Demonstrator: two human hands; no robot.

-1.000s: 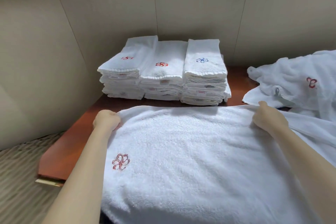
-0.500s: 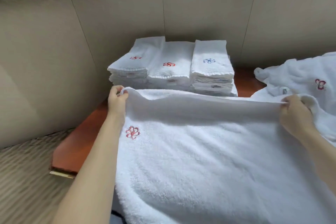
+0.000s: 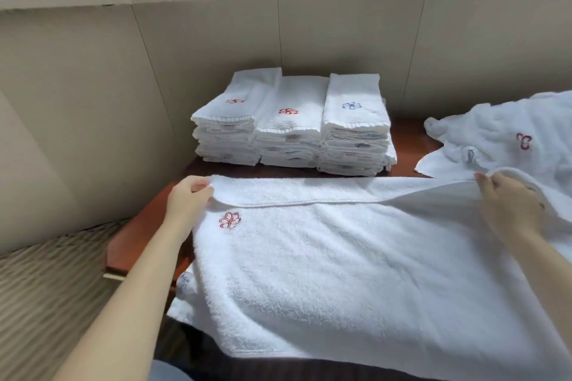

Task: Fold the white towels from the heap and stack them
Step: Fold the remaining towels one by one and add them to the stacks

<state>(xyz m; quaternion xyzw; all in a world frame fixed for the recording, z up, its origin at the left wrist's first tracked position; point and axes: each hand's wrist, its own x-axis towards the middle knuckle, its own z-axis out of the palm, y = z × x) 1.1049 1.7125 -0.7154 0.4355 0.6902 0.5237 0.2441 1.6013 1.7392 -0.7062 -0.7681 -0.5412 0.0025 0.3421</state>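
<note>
Nearest the camera a white towel lies spread across the red-brown table, its near edge hanging over the table's front. A small label shows at its near left corner, the print too blurred to read. A red flower emblem sits near the towel's far left corner.

Along the far side a narrow band of the towel is turned over toward the person, its hem running straight across. The left hand pinches the left end of this band between thumb and fingers. The right hand grips the right end – here the cloth is lifted and bunches over the knuckles, so the fingers are mostly hidden.

Beyond the towel, three stacks of folded towels stand side by side against the wall, touching one another – the left and middle tops bear red emblems, the right a blue one. To the right lies the heap of unfolded towels, one red emblem showing; it seems to touch the held towel near the right hand.
</note>
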